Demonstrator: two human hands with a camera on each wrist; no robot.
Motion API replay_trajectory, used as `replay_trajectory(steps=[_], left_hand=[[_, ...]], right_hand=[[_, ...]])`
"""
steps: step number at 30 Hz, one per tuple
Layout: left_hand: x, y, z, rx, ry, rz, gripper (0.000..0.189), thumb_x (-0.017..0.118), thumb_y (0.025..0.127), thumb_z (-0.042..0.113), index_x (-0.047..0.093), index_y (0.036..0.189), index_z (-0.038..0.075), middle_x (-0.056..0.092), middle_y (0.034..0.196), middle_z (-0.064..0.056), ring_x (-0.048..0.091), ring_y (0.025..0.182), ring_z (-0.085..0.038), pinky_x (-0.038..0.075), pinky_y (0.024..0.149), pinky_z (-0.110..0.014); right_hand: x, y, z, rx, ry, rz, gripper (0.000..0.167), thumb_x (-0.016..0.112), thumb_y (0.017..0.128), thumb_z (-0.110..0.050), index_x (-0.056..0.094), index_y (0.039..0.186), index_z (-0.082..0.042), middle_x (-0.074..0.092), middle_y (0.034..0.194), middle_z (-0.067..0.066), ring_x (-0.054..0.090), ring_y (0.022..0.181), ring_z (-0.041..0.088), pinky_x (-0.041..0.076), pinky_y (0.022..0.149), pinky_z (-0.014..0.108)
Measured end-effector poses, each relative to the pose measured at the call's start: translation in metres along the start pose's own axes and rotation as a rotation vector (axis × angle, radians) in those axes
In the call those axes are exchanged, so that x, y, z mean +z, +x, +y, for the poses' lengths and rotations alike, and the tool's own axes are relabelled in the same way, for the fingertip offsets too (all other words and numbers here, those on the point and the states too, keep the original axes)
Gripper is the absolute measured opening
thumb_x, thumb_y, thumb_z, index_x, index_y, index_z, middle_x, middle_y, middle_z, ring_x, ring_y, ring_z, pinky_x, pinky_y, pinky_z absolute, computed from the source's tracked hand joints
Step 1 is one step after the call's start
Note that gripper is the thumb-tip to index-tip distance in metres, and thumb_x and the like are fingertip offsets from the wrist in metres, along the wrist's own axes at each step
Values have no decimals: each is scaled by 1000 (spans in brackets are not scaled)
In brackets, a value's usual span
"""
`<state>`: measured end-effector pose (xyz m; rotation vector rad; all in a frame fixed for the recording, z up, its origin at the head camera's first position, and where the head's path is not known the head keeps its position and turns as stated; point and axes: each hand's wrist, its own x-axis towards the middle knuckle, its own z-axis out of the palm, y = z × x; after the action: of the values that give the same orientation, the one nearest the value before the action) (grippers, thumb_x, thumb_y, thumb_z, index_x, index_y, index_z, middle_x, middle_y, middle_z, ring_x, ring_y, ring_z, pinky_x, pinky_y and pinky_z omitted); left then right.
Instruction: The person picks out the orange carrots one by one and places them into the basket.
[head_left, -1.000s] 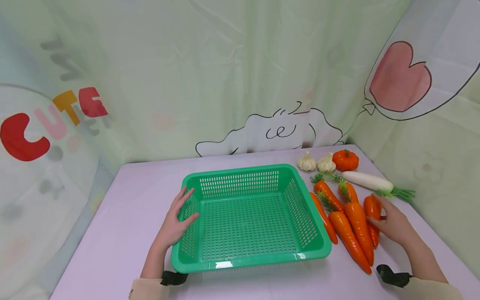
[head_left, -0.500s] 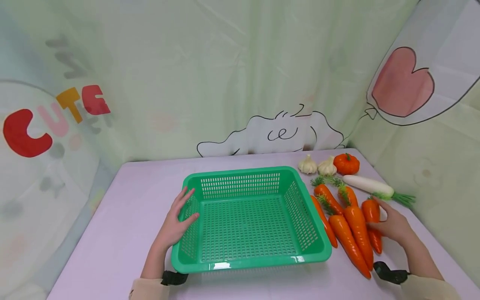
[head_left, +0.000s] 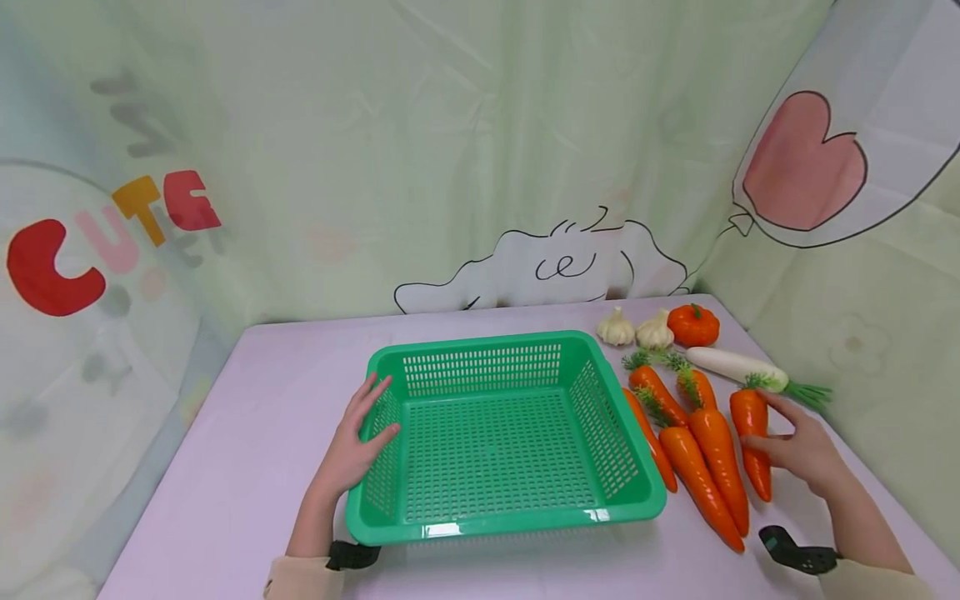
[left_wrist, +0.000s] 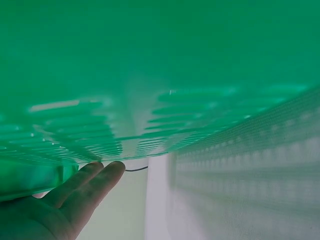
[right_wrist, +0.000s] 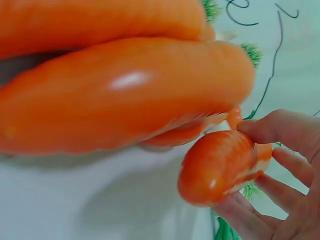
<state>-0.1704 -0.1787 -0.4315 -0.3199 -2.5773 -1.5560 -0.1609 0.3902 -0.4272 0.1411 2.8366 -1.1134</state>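
A green plastic basket (head_left: 495, 450) stands mid-table. At its left side my left hand (head_left: 352, 446) holds the rim, thumb and a couple of fingers reaching over it. In the left wrist view, other fingers (left_wrist: 92, 192) lie against the slotted wall under the rim. To the right, my right hand (head_left: 806, 446) holds a short orange carrot (head_left: 750, 417) between thumb and fingers. The right wrist view shows that carrot (right_wrist: 217, 167) from its tip end, beside larger carrots (right_wrist: 135, 95). Whether it is off the table is hard to tell.
Several carrots (head_left: 705, 483) lie close together right of the basket. Behind them are two garlic bulbs (head_left: 617, 327), a small orange pumpkin (head_left: 693, 325) and a white radish (head_left: 735, 363) with green leaves. Printed curtains (head_left: 480, 125) border the table's back and sides.
The right hand has moved slightly right with the carrot, which now stands apart from the neighbouring carrots, its leafy top showing more. The left hand and basket have barely shifted.
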Motion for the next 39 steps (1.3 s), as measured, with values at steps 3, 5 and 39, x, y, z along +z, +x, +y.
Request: replay_trajectory(steps=[3,5,39], left_hand=[[0,-1,1,-4,-6,0,62,61,88,20,34,143,23,11,152,-4,7,137,-35,18,96,-67],[0,-1,1,-3,-8,-1,62,61,88,20,34,143,23,11,152,-5,7,137,-35,18,96,-67],[0,-1,1,8,-55,2,61,61,88,21,34,143,21,12,152,-5,8,137,-35,21,96,-66]], right_hand=[[-2,-1,-4,-15,27,8,81,60,88,-27,8,142,5,21,130,43,58,84,38,54,62,37],[-3,-2,-7,-10,40,11,82,60,88,-29,8,143,3,19,131,43,56,87,42,54,62,37],[5,-22,-122,-256,259,43,73,58,90,-17,13,148,-15,15,142,32,49,84,-13,51,64,20]])
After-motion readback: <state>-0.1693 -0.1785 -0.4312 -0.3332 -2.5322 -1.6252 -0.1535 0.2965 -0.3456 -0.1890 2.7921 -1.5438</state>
